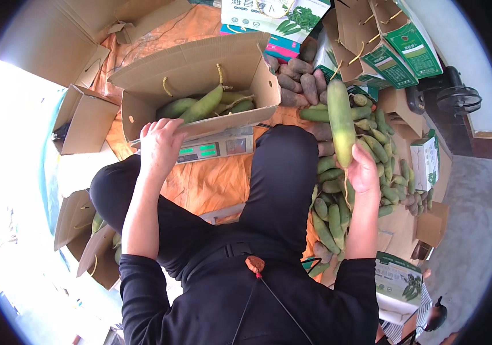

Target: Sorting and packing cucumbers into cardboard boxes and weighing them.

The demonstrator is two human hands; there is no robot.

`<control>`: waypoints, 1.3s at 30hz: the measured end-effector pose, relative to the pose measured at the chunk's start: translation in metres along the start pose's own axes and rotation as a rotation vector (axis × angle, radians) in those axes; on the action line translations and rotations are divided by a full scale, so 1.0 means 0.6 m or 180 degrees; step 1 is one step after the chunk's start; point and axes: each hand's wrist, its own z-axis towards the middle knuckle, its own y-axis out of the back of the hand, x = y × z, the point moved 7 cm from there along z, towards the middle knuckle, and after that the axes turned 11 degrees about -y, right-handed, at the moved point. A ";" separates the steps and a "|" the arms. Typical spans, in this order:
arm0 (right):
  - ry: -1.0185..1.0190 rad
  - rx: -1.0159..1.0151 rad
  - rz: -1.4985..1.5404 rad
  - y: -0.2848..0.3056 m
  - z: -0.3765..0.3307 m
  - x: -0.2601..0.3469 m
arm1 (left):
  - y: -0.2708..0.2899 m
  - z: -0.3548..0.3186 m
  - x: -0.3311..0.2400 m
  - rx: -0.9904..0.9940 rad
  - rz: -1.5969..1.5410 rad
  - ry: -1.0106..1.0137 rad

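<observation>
My right hand (364, 172) grips a long green radish (341, 121) by its yellowish root end. The radish points away from me, its thin root tail trailing down past my palm. My left hand (162, 138) is closed over the near edge of an open cardboard box (194, 63), at its left side. Several green radishes (203, 106) lie inside that box, between two yellow rope handles. Below the box shows a digital scale (223, 145) with a lit green display. A large heap of green radishes (332, 221) spreads beneath and around my right hand.
Reddish-purple radishes (300, 77) are piled right of the box. Open green-sided cartons (384, 49) stand at the far right, near a small black fan (458, 99). More boxes (82, 121) with radishes line the left. Orange sheeting (203, 187) covers the floor; another person's striped clothing (410, 328) shows lower right.
</observation>
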 end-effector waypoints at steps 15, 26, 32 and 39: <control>-0.0991 0.0912 0.1109 -0.391 0.080 -0.055 | 0.024 -0.007 0.013 -0.0249 -0.0255 0.0138; 0.1044 -0.0052 -0.0561 -0.206 0.034 0.084 | 0.029 -0.015 0.033 -0.0312 -0.0333 0.0328; 0.0483 -0.1740 -0.0952 0.051 0.036 -0.007 | 0.018 -0.011 0.041 -0.0348 -0.0378 0.0378; -0.0740 -0.1965 -0.1053 0.177 0.039 -0.285 | 0.015 -0.015 0.040 -0.0326 -0.0373 0.0444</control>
